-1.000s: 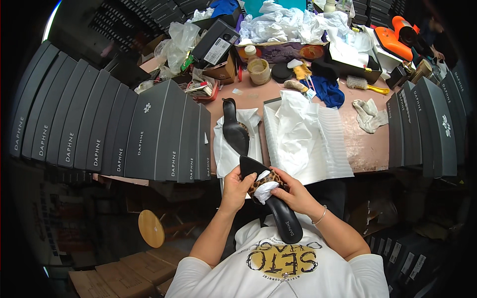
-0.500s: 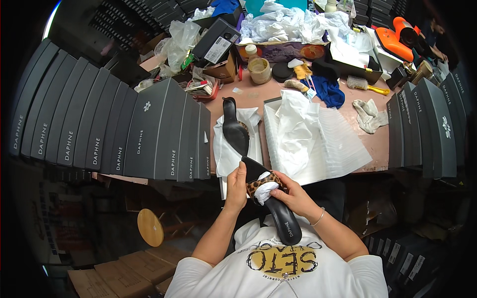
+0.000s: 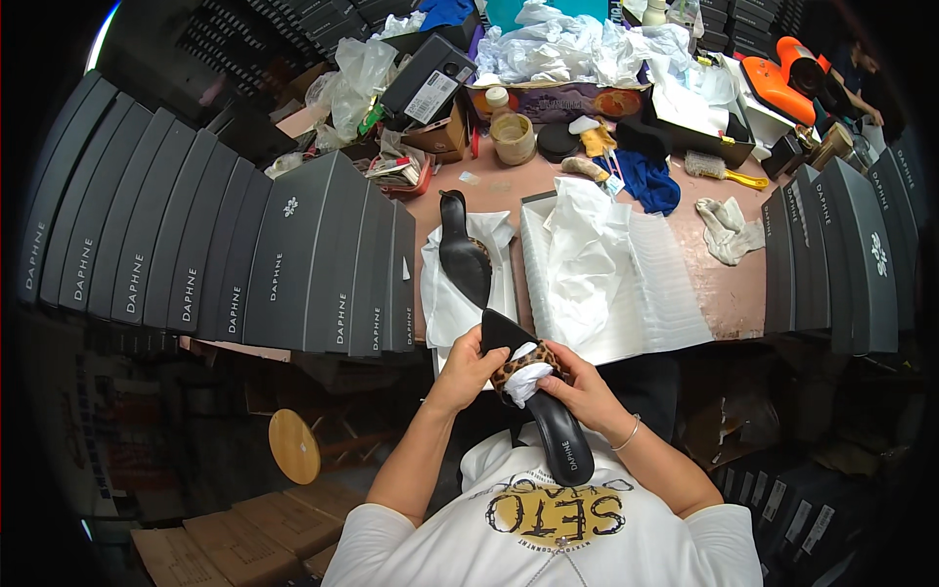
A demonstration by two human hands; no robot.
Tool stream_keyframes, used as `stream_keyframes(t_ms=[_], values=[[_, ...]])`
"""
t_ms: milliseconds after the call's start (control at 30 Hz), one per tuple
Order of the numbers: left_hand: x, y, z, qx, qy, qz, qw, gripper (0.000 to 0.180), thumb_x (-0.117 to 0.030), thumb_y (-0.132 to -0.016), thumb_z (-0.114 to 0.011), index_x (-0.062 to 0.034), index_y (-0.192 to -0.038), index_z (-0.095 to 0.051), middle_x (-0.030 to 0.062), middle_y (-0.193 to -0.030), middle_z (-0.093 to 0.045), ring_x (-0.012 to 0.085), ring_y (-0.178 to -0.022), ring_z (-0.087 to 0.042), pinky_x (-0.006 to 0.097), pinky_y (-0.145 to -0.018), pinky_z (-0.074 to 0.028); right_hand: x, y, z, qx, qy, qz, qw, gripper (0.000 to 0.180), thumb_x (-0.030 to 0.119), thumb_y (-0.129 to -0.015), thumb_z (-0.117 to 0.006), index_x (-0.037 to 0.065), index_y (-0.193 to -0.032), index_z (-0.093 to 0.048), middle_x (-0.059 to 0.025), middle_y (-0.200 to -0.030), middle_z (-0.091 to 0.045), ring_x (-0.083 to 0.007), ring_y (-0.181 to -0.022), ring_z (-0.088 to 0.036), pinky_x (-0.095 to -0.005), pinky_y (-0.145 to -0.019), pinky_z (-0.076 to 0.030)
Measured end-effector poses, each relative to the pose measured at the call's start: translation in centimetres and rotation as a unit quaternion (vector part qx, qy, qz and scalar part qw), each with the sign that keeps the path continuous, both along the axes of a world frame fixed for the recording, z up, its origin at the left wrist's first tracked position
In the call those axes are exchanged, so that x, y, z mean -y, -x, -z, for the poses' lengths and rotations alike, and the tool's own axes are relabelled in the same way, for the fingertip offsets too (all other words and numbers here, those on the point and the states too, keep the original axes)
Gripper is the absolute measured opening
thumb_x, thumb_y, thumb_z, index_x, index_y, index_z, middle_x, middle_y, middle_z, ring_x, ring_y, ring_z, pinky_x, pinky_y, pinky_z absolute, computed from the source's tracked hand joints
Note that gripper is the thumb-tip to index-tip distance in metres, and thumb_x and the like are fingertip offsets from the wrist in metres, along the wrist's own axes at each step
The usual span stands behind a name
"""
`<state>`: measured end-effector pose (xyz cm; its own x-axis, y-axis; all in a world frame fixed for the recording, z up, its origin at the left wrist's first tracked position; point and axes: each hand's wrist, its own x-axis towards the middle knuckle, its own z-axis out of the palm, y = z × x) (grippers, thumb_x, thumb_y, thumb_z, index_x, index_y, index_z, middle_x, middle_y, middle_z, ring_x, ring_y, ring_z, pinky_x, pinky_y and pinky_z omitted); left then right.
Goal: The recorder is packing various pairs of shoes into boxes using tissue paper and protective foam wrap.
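A black sandal (image 3: 559,440) with a leopard-print strap lies between my hands, close to my shirt, its pointed toe facing the table. My left hand (image 3: 464,370) grips its toe end from the left, thumb by the strap. My right hand (image 3: 584,391) holds the strap's right side, thumb pressed on a wad of white paper (image 3: 529,383) stuffed under the strap. Sole up, a second sandal (image 3: 464,256) rests on white tissue (image 3: 440,305) in one half of a shoe box. Next to it, the other box half (image 3: 531,264) holds crumpled white tissue paper (image 3: 587,254).
Rows of dark shoe boxes stand on the left (image 3: 303,254) and right (image 3: 849,254) of the table. Farther back are an open jar (image 3: 513,140), a blue cloth (image 3: 649,182), a brush (image 3: 719,168) and a white glove (image 3: 728,231). A person's arm (image 3: 863,106) shows at the far right.
My left thumb has shifted from the toe's edge over to the strap. The sandal stays in nearly the same place, and my right hand keeps its hold.
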<state>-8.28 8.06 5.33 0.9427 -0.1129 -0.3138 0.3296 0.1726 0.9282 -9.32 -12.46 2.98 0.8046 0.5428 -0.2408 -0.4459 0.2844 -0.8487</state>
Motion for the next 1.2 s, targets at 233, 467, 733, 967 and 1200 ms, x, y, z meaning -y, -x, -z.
stream_keyframes(t_ms=[233, 467, 733, 967, 1200], values=[[0.5, 0.1, 0.0, -0.007, 0.018, -0.035, 0.999, 0.019, -0.004, -0.087, -0.061, 0.003, -0.104, -0.058, 0.0064, -0.093, -0.066, 0.0097, -0.08, -0.063, 0.024, -0.073, -0.051, 0.2, -0.2, -0.3, 0.006, 0.0, 0.001, 1.0, 0.055, 0.008, -0.092, -0.061, -0.001, -0.14, -0.036, -0.0073, -0.122, -0.055, -0.0109, -0.108, -0.052, -0.025, -0.094, -0.044], [0.8, 0.1, 0.4, -0.013, 0.018, -0.046, 0.999, 0.014, -0.004, -0.087, -0.061, 0.0023, -0.1, -0.06, 0.0058, -0.091, -0.066, 0.0091, -0.078, -0.062, 0.024, -0.071, -0.051, 0.3, -0.1, -0.4, -0.001, -0.002, 0.004, 1.0, 0.055, 0.009, -0.092, -0.061, -0.001, -0.14, -0.036, -0.0076, -0.122, -0.055, -0.0112, -0.109, -0.052, -0.0253, -0.094, -0.043], [1.5, 0.2, 0.3, 0.008, -0.009, -0.067, 0.998, 0.015, -0.004, -0.088, -0.058, 0.0024, -0.101, -0.06, 0.004, -0.09, -0.065, 0.0068, -0.078, -0.06, 0.023, -0.071, -0.049, 0.3, -0.1, -0.6, 0.024, 0.023, 0.006, 0.999, 0.055, 0.009, -0.092, -0.061, -0.002, -0.139, -0.036, -0.0084, -0.123, -0.055, -0.0125, -0.111, -0.052, -0.026, -0.096, -0.042], [0.4, 0.0, 0.5, 0.005, -0.007, -0.028, 1.0, 0.017, -0.003, -0.087, -0.058, 0.0028, -0.102, -0.059, 0.0058, -0.092, -0.066, 0.0089, -0.08, -0.061, 0.024, -0.073, -0.051, 0.3, -0.1, -0.2, 0.025, 0.022, 0.005, 0.999, 0.055, 0.01, -0.092, -0.061, -0.002, -0.139, -0.036, -0.0081, -0.123, -0.054, -0.0121, -0.11, -0.052, -0.0256, -0.095, -0.042], [0.9, -0.2, 0.5, 0.005, -0.005, -0.049, 0.999, 0.016, -0.005, -0.09, -0.059, 0.0026, -0.104, -0.059, 0.0052, -0.092, -0.065, 0.0084, -0.08, -0.061, 0.024, -0.073, -0.05, 0.2, -0.5, -0.8, 0.022, 0.018, 0.005, 1.0, 0.055, 0.009, -0.091, -0.062, -0.001, -0.139, -0.036, -0.0075, -0.122, -0.054, -0.0116, -0.109, -0.052, -0.0253, -0.094, -0.043]])
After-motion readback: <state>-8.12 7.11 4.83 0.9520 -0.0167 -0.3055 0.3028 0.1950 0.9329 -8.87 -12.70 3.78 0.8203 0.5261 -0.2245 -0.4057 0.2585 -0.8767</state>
